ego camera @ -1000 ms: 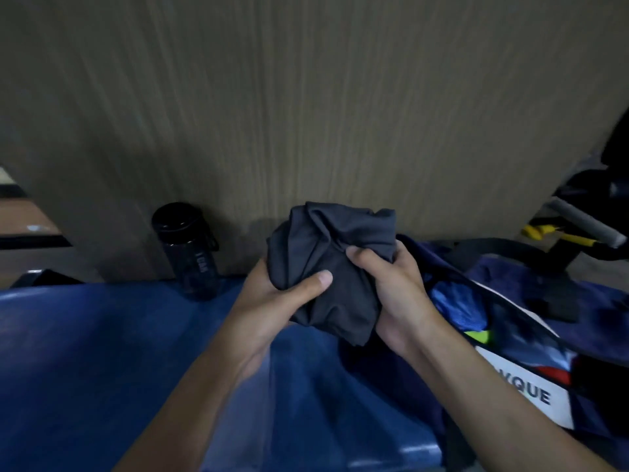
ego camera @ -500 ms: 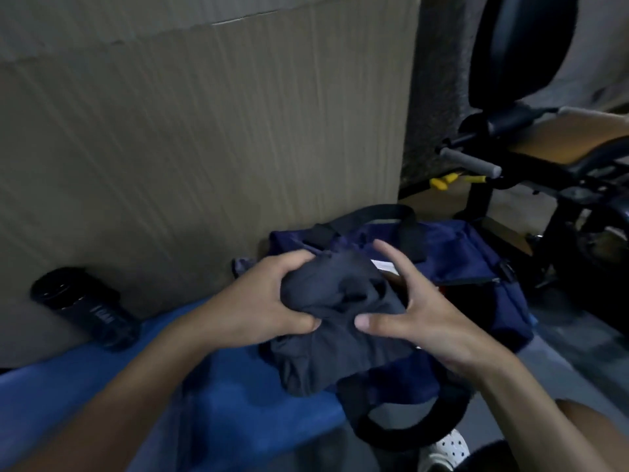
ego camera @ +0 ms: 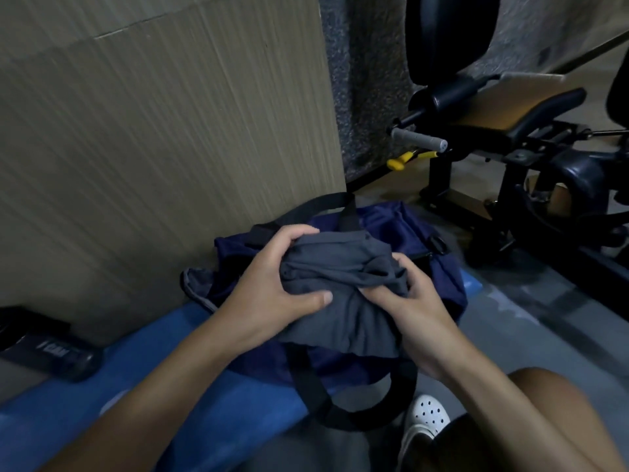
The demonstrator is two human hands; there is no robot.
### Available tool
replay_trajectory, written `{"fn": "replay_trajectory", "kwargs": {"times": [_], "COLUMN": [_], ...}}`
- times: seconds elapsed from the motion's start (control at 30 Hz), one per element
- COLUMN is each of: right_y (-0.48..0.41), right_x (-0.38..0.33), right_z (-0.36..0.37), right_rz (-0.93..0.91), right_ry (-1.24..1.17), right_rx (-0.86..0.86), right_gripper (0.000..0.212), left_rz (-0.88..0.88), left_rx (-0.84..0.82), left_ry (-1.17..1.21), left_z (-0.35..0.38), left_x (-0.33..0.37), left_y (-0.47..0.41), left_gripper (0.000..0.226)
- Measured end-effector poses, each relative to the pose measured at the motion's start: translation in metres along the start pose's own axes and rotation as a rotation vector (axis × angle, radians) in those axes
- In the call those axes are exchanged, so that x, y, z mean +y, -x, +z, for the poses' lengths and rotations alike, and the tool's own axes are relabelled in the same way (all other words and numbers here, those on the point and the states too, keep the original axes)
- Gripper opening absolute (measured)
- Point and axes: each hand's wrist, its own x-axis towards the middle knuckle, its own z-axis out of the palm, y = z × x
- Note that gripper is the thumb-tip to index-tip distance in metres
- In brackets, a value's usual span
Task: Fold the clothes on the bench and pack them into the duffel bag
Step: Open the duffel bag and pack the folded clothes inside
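A bunched dark grey garment sits over the open top of the navy duffel bag, which rests on the blue bench against the wall. My left hand grips the garment's left side, fingers curled over its top and thumb along the front. My right hand grips its right side with curled fingers. The bag's black straps hang over the bench's front edge. The bag's inside is hidden by the garment.
A dark water bottle lies on the bench at far left by the tan wall panel. Black gym equipment with a grey handle stands on the floor to the right. My white shoe is below.
The view has swung right toward the bag. Both hands carried the grey garment from above the bench to over the bag's opening, and my right hand has closed its fingers on it.
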Motion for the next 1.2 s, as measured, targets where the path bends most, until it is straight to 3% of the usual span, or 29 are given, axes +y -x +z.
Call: {"fn": "replay_trajectory", "kwargs": {"times": [0.13,0.23,0.3,0.47,0.7,0.9,1.0,1.1,1.2], "right_y": [0.004,0.008,0.009,0.007,0.01,0.006,0.007,0.009,0.01], "right_x": [-0.012,-0.024,-0.024,-0.015,-0.018,-0.001,-0.002,-0.002,-0.001], "right_z": [-0.015,-0.025,-0.024,-0.029,-0.046,-0.06,-0.061,-0.059,-0.056], "right_rz": [-0.074,-0.097,-0.122,-0.113,-0.105,-0.174,-0.198,-0.194,-0.187], "right_ry": [0.256,0.482,0.546,0.587,0.496,0.57,0.607,0.581,0.573], "right_rx": [-0.078,-0.254,-0.302,-0.289,-0.214,0.108,0.195,0.237,0.271], "right_gripper": [0.049,0.087,0.102,0.074,0.034,0.033,0.029,0.018,0.014], "left_rz": [0.035,0.06,0.06,0.044,0.07,0.173,0.185,0.176,0.125], "left_rx": [-0.041,-0.179,-0.267,-0.437,-0.416,-0.231,-0.349,-0.412,-0.382], "left_ry": [-0.024,-0.078,-0.11,-0.137,-0.163,-0.68,-0.979,-1.101,-1.078], "left_z": [0.003,0.002,0.001,0.005,0.025,0.012,0.011,0.01,0.008], "left_x": [0.003,0.007,0.011,0.019,0.012,-0.024,-0.044,-0.052,-0.051], "left_y": [-0.004,-0.008,-0.011,-0.023,-0.041,-0.05,-0.051,-0.054,-0.06], "left_gripper": [0.039,0.036,0.036,0.047,0.07,0.032,0.061,0.066,0.066]}}
